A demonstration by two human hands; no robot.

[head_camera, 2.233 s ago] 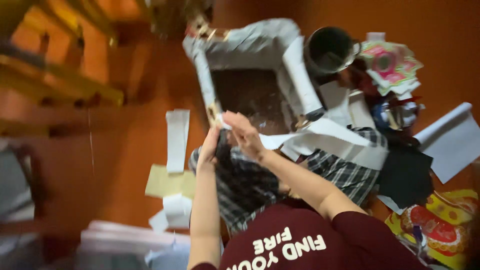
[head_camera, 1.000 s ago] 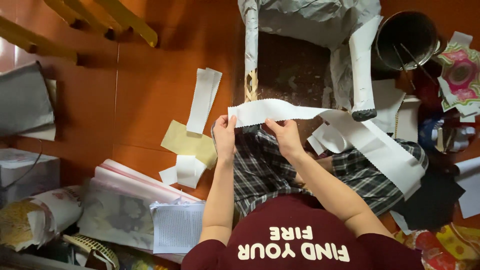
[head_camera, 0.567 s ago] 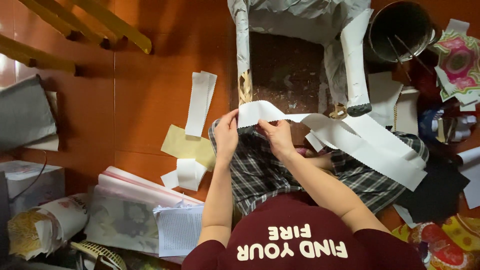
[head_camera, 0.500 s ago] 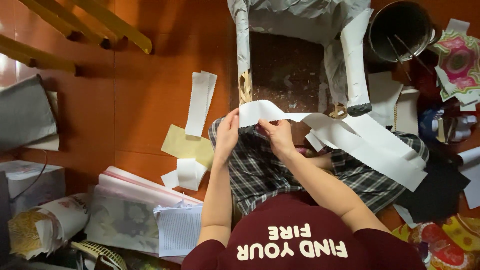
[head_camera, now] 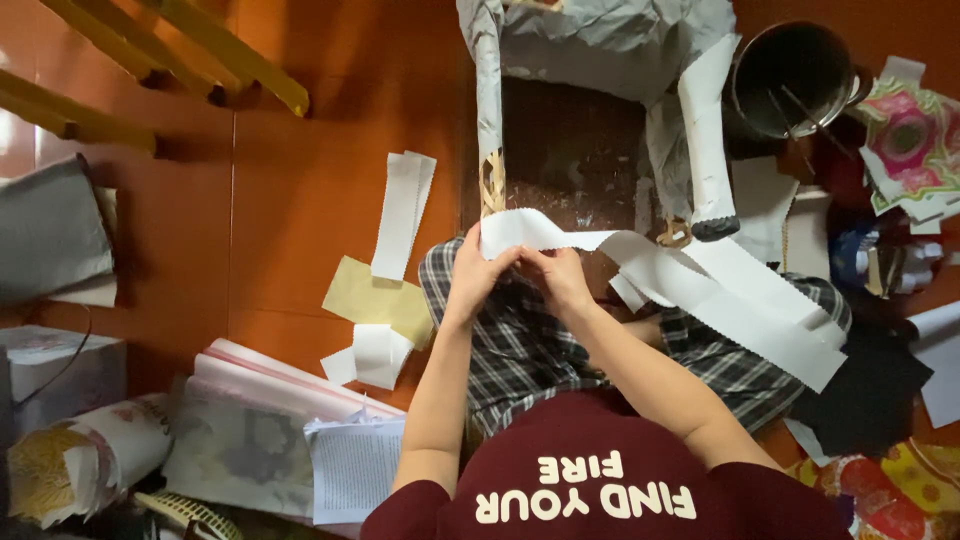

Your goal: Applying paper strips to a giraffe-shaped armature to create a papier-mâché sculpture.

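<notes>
Long white paper strip with zigzag-cut edges point(head_camera: 700, 290) held at one end, above plaid-trousered lap point(head_camera: 530, 340). Left hand point(head_camera: 478, 277) pinches strip end, fingers closed on it. Right hand point(head_camera: 555, 275) just beside, fingertips closed on same end. Strip's long axis runs away from both grips toward person's right, past right hand, ending over right knee. Hands near-touching, in front of paper-wrapped brown box point(head_camera: 580, 140)

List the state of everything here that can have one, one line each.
Left hand: pinching the white paper strip.
Right hand: pinching the same strip.
White paper strip: held up, trailing over the lap.
Metal pot: upright, uncovered.
Printed booklet: lying on the floor.
</notes>
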